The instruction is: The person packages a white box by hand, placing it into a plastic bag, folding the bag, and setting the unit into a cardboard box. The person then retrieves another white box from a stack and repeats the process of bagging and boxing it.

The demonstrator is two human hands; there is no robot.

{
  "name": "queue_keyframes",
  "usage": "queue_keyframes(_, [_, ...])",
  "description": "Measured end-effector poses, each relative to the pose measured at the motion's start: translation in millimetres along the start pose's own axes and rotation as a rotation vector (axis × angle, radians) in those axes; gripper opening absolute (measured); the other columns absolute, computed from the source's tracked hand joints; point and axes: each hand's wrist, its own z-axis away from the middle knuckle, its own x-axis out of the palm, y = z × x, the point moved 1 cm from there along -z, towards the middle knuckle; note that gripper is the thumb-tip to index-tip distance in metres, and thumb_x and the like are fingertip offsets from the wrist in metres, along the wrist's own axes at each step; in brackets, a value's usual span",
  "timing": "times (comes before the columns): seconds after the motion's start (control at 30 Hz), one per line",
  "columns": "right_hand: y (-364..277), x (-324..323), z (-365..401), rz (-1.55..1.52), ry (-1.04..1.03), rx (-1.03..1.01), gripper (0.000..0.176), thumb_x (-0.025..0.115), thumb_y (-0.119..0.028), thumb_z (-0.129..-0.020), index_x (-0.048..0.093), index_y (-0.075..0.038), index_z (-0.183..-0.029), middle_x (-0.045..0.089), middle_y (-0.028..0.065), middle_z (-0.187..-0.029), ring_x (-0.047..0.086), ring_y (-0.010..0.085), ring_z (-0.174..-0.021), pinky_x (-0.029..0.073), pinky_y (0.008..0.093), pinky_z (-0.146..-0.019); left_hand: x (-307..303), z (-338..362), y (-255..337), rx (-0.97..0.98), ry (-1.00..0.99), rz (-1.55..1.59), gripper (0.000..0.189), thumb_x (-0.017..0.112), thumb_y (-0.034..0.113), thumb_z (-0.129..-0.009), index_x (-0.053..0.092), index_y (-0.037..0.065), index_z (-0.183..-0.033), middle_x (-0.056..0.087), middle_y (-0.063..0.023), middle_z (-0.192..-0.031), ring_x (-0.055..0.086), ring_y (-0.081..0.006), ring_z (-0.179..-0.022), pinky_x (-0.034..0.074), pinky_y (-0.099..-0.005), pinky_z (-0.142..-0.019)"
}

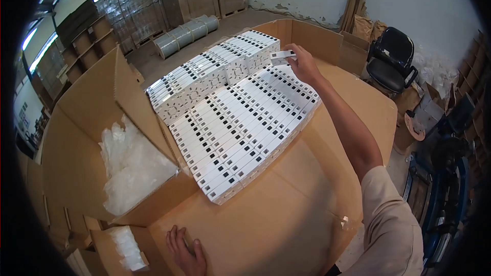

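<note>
My right hand (303, 66) is closed round one white plastic box (280, 56) with dark square openings. It holds the box at the far right end of the stacked rows. Many like boxes lie side by side in a lower layer (250, 117) on the cardboard surface. Behind them a taller stack (204, 82) shows round cut-out patterns on its front faces. My left hand (185, 252) rests on the cardboard near the front edge with its fingers apart, holding nothing.
At left, an open carton (82, 107) holds clear plastic bags (133, 168). A small carton (115, 255) with white pieces stands below it. A black chair (391, 59) is at the right. Beyond the table lie a grey roll (186, 36) and wrapped pallets (133, 10).
</note>
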Motion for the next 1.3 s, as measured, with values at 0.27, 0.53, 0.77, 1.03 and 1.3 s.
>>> queue_keyframes(0.27, [-168,-28,108,-0.407,-0.124,0.243,0.028,0.066,-0.001,-0.096,0.058,-0.004,-0.122,0.069,0.0142,-0.1,0.067,0.016,-0.063,0.052,0.0323,-0.056,9,14,-11,-0.047,0.075,0.094,0.043,0.065,0.02,-0.092,0.056,0.005,-0.131,0.049,-0.0182,-0.147,0.037,-0.0423,-0.141,0.027,-0.0549,-0.118])
queue_keyframes(0.53, [-297,-3,182,-0.678,-0.234,0.299,0.029,0.071,-0.004,-0.094,0.059,0.0,-0.12,0.069,0.0087,-0.09,0.06,0.0065,-0.057,0.047,0.0242,-0.051,3,15,-25,-0.065,0.13,0.258,0.036,0.069,0.014,-0.091,0.062,0.006,-0.125,0.057,-0.0153,-0.138,0.046,-0.0368,-0.136,0.034,-0.0477,-0.115])
queue_keyframes(0.77, [-377,53,254,-0.811,-0.386,0.257,0.029,0.075,-0.001,-0.089,0.062,0.0,-0.115,0.068,0.0058,-0.097,0.062,0.0079,-0.07,0.049,0.024,-0.06,-5,14,-36,-0.343,0.177,0.765,0.028,0.06,0.018,-0.102,0.062,0.004,-0.126,0.067,-0.0086,-0.109,0.064,-0.0201,-0.103,0.05,-0.0335,-0.092])
queue_keyframes(1.03, [-399,98,294,-0.875,-0.448,0.136,0.03,0.07,0.006,-0.089,0.062,0.0,-0.117,0.065,0.0093,-0.118,0.065,0.0109,-0.082,0.051,0.0252,-0.065,-4,9,-44,-0.364,0.188,1.077,0.035,0.05,0.031,-0.109,0.061,0.004,-0.128,0.063,-0.0037,-0.1,0.059,-0.0118,-0.09,0.049,-0.028,-0.085])
queue_keyframes(1.3, [-392,107,302,-1.104,-0.477,0.201,0.03,0.06,0.008,-0.093,0.062,0.0,-0.122,0.058,0.0124,-0.134,0.066,0.0153,-0.097,0.054,0.0264,-0.078,5,8,-49,-0.353,0.213,1.125,0.031,0.057,0.028,-0.107,0.063,0.004,-0.126,0.065,-0.0039,-0.103,0.06,-0.0111,-0.088,0.049,-0.0267,-0.082])
